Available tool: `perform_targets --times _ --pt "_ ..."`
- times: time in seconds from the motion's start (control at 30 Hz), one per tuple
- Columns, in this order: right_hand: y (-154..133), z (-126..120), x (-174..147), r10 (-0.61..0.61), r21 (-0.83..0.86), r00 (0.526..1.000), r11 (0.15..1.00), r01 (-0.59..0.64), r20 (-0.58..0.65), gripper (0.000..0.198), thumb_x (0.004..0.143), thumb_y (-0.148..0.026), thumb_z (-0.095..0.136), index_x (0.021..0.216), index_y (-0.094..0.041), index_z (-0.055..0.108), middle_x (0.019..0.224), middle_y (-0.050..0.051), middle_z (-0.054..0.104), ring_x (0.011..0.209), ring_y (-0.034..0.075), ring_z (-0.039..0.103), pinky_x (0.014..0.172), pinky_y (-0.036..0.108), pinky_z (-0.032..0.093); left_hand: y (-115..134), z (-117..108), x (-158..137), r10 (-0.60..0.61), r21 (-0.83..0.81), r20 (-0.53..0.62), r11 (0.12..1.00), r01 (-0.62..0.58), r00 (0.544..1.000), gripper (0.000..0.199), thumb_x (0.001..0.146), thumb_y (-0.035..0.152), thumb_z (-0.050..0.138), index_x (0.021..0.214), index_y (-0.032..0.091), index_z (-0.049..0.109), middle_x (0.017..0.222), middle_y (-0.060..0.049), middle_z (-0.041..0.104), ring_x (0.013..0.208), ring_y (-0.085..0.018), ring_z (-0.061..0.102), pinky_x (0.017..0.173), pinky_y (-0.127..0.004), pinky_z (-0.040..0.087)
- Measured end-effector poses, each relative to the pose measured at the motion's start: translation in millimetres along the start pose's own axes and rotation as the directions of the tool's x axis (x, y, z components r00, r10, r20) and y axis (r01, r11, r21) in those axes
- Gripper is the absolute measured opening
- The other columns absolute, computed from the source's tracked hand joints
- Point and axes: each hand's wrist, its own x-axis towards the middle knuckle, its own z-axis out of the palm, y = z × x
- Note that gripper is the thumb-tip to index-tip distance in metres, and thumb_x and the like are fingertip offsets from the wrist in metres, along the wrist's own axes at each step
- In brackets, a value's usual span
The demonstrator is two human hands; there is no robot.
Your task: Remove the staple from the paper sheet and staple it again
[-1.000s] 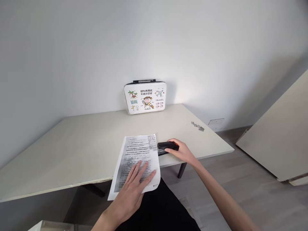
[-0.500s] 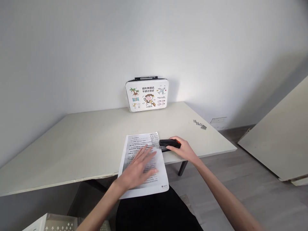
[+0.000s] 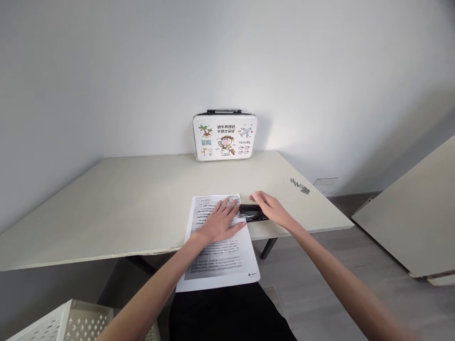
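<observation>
Fingers of the left hand (image 3: 219, 224) are lying flat and spread, pressing on the paper (image 3: 223, 258) without gripping it. Those of the right hand (image 3: 269, 207) are bending loosely over the outer end of the stapler (image 3: 251, 213); from my end I'm not able to tell whether they're closing on it.

Going by size: pale surface (image 3: 142, 203) is running along under the wall (image 3: 149, 85). White case (image 3: 224, 137), black handle up, is standing at the back, against the wall. Paper, print up, is lying near the front, lower part overhanging the edge. Black stapler is sitting just right of the paper's upper part; whether paper is going into its mouth, I'm not seeing. Small grey strips, seemingly staples (image 3: 300, 186), are lying loose near the right edge, well apart from both hands.

Progress: I'm judging it midway. Paper and stapler are sitting together, so that part's looking done. No staple is showing in the paper, but fingers are covering some of it; I'm marking the pressing unconfirmed, letting go not yet done.
</observation>
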Motion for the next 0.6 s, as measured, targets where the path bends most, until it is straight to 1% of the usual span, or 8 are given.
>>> perform_targets --times 0.07,0.13,0.2,0.27,0.4,0.43,0.53,0.6 --pt "-8 3 11 -0.024 -0.061 0.999 0.998 0.026 0.037 0.048 0.103 -0.067 0.041 0.108 -0.029 0.071 0.118 0.006 0.076 0.112 0.029 0.068 0.097 0.042 0.051 2 3 0 -0.004 0.001 -0.005 1.000 0.004 1.000 0.082 0.106 0.073 0.028 0.171 0.025 0.018 0.177 -0.005 0.015 0.164 -0.031 -0.002 0.133 -0.053 0.002" --pt "-15 8 20 -0.073 -0.098 0.993 0.992 0.082 0.092 0.047 0.103 -0.067 0.043 0.108 -0.030 0.072 0.117 0.005 0.076 0.112 0.029 0.068 0.095 0.041 0.051 5 4 0 -0.010 -0.003 -0.006 1.000 0.010 1.000 0.085 0.105 0.073 0.028 0.172 0.023 0.009 0.177 -0.007 0.011 0.164 -0.032 -0.002 0.133 -0.053 0.003" --pt "-19 14 27 -0.103 -0.111 0.985 0.987 0.119 0.136 0.046 0.103 -0.067 0.043 0.107 -0.032 0.073 0.113 0.005 0.077 0.111 0.029 0.068 0.093 0.040 0.051 7 3 1 -0.017 -0.010 -0.007 1.000 0.017 1.000 0.088 0.105 0.073 0.027 0.172 0.022 0.002 0.177 -0.008 0.006 0.163 -0.032 -0.001 0.133 -0.052 0.003" --pt "-19 19 32 -0.112 -0.113 0.980 0.985 0.132 0.166 0.046 0.103 -0.067 0.044 0.105 -0.032 0.073 0.111 0.004 0.077 0.110 0.029 0.068 0.093 0.039 0.051 11 0 2 -0.017 -0.018 -0.005 1.000 0.017 1.000 0.089 0.105 0.073 0.027 0.172 0.021 -0.001 0.177 -0.008 0.003 0.163 -0.032 -0.001 0.133 -0.052 0.004" --pt "-14 26 35 -0.121 -0.122 0.971 0.981 0.148 0.205 0.047 0.103 -0.070 0.042 0.103 -0.033 0.073 0.109 0.002 0.078 0.111 0.029 0.068 0.093 0.040 0.052 16 -2 3 -0.031 -0.023 -0.002 0.999 0.031 1.000 0.089 0.105 0.073 0.025 0.172 0.019 0.001 0.177 -0.009 0.002 0.164 -0.032 0.000 0.133 -0.052 0.003" --pt "-13 27 35 -0.116 -0.139 0.971 0.979 0.147 0.208 0.049 0.103 -0.069 0.041 0.104 -0.033 0.073 0.113 0.003 0.077 0.114 0.029 0.067 0.095 0.041 0.051 16 -2 3 -0.034 -0.021 -0.005 0.999 0.034 0.999 0.089 0.105 0.073 0.025 0.172 0.019 0.002 0.177 -0.010 0.003 0.164 -0.032 0.001 0.133 -0.052 0.003" --pt "-13 29 35 -0.075 -0.219 0.974 0.968 0.122 0.212 0.052 0.106 -0.066 0.036 0.108 -0.031 0.074 0.134 0.005 0.071 0.129 0.032 0.062 0.104 0.047 0.047 15 0 3 -0.029 -0.019 -0.020 0.999 0.029 0.999 0.089 0.105 0.073 0.025 0.172 0.019 0.003 0.177 -0.010 0.005 0.164 -0.032 0.001 0.133 -0.053 0.003" --pt "-16 30 34 -0.063 -0.245 0.976 0.963 0.115 0.210 0.051 0.107 -0.064 0.035 0.108 -0.031 0.074 0.137 0.005 0.069 0.133 0.033 0.060 0.106 0.048 0.045 14 2 3 -0.028 -0.022 -0.028 0.999 0.028 0.999 0.089 0.105 0.073 0.026 0.172 0.019 0.004 0.177 -0.011 0.006 0.164 -0.032 0.002 0.133 -0.053 0.004"
